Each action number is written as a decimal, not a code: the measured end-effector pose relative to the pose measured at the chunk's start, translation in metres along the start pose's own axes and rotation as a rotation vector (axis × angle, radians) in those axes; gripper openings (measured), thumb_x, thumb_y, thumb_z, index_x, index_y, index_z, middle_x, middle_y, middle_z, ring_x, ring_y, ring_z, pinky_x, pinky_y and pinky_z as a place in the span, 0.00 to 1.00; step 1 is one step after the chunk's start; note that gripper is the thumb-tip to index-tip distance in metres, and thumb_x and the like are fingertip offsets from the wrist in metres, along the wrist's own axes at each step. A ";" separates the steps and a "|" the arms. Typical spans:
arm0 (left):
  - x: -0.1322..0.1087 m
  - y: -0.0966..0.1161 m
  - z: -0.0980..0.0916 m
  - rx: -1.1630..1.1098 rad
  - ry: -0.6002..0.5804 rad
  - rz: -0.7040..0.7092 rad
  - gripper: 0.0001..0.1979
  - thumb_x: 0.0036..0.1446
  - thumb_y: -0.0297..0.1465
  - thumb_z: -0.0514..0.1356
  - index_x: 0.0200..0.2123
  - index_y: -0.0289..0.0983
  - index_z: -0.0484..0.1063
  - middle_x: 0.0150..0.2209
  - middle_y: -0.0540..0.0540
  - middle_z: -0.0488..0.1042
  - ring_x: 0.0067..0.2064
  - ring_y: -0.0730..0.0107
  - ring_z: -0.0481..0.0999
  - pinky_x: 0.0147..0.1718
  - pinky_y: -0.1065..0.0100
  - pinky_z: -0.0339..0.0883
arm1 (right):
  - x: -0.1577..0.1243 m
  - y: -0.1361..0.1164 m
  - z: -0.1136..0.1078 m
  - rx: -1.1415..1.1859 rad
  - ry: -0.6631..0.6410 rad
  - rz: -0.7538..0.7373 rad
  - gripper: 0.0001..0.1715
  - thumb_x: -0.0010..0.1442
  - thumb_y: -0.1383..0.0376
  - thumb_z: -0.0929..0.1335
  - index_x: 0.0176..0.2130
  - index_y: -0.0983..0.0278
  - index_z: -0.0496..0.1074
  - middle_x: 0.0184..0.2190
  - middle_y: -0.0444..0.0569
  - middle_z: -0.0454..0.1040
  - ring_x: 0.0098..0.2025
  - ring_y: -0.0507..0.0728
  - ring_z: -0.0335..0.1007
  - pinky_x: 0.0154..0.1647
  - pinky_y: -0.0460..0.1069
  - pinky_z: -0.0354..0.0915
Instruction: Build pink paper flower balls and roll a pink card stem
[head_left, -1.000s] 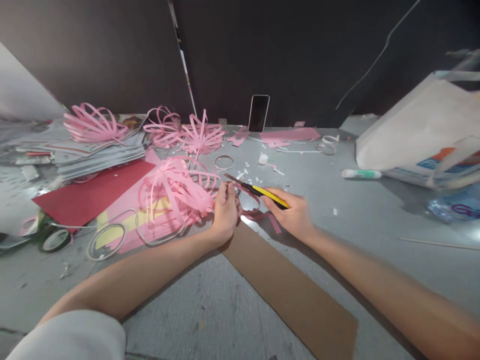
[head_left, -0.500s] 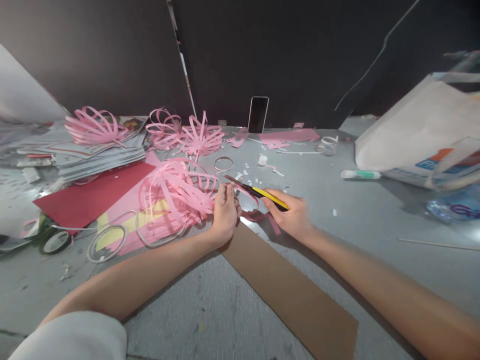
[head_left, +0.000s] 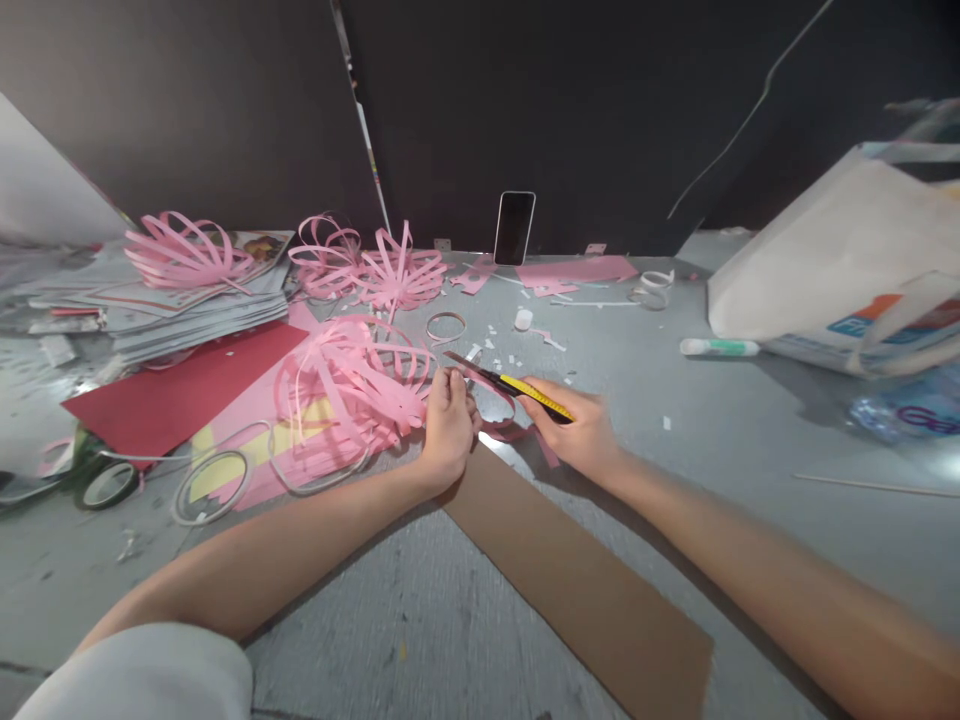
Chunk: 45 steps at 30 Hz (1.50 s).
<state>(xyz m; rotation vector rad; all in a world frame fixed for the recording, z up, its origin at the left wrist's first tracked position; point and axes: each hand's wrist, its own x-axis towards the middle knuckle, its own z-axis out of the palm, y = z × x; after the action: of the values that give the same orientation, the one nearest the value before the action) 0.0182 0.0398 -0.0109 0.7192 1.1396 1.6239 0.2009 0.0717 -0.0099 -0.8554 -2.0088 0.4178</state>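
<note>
My right hand (head_left: 581,432) is closed round a yellow and black utility knife (head_left: 517,386), its blade pointing left toward my left hand. My left hand (head_left: 448,425) is closed, pinching a pink paper strip (head_left: 501,430) that loops between both hands. The strip lies just above the top end of a long brown cardboard sheet (head_left: 577,575). A pink looped paper flower (head_left: 352,385) rests right beside my left hand.
More pink paper flowers (head_left: 397,272) and a stack of papers (head_left: 187,300) lie at the back left. Red paper (head_left: 172,395), tape rolls (head_left: 109,482), a phone (head_left: 514,228) against the dark wall, a glue stick (head_left: 716,347) and a white bag (head_left: 840,270) surround the grey table (head_left: 420,620).
Both hands have stayed almost in place; the knife has shifted very slightly toward my left hand.
</note>
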 end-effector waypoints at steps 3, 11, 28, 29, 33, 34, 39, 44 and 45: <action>0.000 0.001 0.000 -0.009 0.017 0.009 0.20 0.74 0.47 0.58 0.36 0.43 0.56 0.25 0.61 0.50 0.18 0.81 0.48 0.16 0.78 0.49 | 0.000 0.001 0.001 0.006 0.003 -0.008 0.17 0.74 0.57 0.69 0.55 0.57 0.83 0.48 0.50 0.87 0.43 0.60 0.85 0.45 0.53 0.81; 0.000 -0.001 -0.001 0.044 -0.028 0.028 0.19 0.74 0.47 0.60 0.36 0.42 0.59 0.24 0.61 0.52 0.19 0.81 0.50 0.17 0.78 0.51 | 0.000 0.002 0.001 0.001 0.021 -0.011 0.16 0.74 0.57 0.69 0.55 0.58 0.83 0.47 0.50 0.87 0.39 0.59 0.85 0.42 0.53 0.81; -0.001 0.000 -0.002 -0.009 -0.016 0.020 0.19 0.75 0.45 0.59 0.36 0.42 0.58 0.25 0.60 0.50 0.21 0.80 0.50 0.18 0.79 0.48 | 0.004 -0.001 0.001 0.004 0.018 -0.062 0.15 0.74 0.60 0.70 0.54 0.61 0.83 0.43 0.50 0.88 0.34 0.56 0.84 0.39 0.50 0.79; -0.001 0.001 -0.001 -0.021 -0.010 0.013 0.18 0.75 0.44 0.59 0.36 0.42 0.58 0.25 0.60 0.50 0.21 0.80 0.50 0.18 0.79 0.48 | 0.004 0.000 0.001 -0.001 0.019 -0.061 0.15 0.74 0.59 0.70 0.53 0.61 0.83 0.43 0.50 0.88 0.34 0.56 0.84 0.39 0.50 0.79; -0.001 0.002 -0.002 -0.052 -0.020 0.017 0.20 0.75 0.46 0.60 0.35 0.42 0.56 0.26 0.60 0.52 0.21 0.80 0.50 0.18 0.79 0.49 | 0.002 0.001 0.001 -0.012 0.020 -0.051 0.15 0.74 0.58 0.70 0.53 0.59 0.83 0.43 0.49 0.88 0.33 0.56 0.83 0.37 0.50 0.78; -0.001 0.002 -0.002 -0.053 -0.032 0.025 0.21 0.74 0.46 0.60 0.35 0.42 0.56 0.26 0.59 0.52 0.21 0.80 0.50 0.18 0.79 0.49 | 0.002 0.002 0.000 -0.011 0.018 -0.051 0.15 0.74 0.58 0.70 0.54 0.59 0.83 0.43 0.49 0.88 0.33 0.56 0.83 0.36 0.50 0.78; -0.002 0.002 -0.002 -0.045 -0.101 0.041 0.23 0.73 0.48 0.61 0.34 0.42 0.55 0.27 0.59 0.53 0.21 0.81 0.48 0.18 0.79 0.48 | 0.000 0.003 -0.001 0.001 0.014 -0.052 0.15 0.74 0.59 0.70 0.55 0.59 0.83 0.46 0.50 0.87 0.37 0.57 0.84 0.38 0.51 0.78; -0.001 0.003 -0.001 -0.029 -0.057 0.014 0.21 0.75 0.47 0.59 0.35 0.42 0.55 0.26 0.60 0.52 0.21 0.80 0.50 0.18 0.79 0.49 | 0.002 0.003 0.000 -0.007 0.010 -0.074 0.15 0.74 0.59 0.70 0.54 0.61 0.82 0.44 0.50 0.87 0.33 0.55 0.83 0.37 0.50 0.77; 0.000 0.004 -0.002 -0.027 -0.044 0.010 0.21 0.75 0.47 0.59 0.35 0.42 0.55 0.26 0.60 0.51 0.21 0.80 0.50 0.19 0.79 0.49 | 0.002 0.003 0.000 -0.007 0.009 -0.077 0.15 0.74 0.59 0.70 0.54 0.61 0.82 0.44 0.50 0.87 0.33 0.55 0.82 0.37 0.50 0.77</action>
<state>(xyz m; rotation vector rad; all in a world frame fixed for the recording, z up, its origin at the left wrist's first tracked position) 0.0152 0.0391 -0.0082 0.7402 1.0825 1.6211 0.2017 0.0751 -0.0100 -0.7802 -2.0293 0.3630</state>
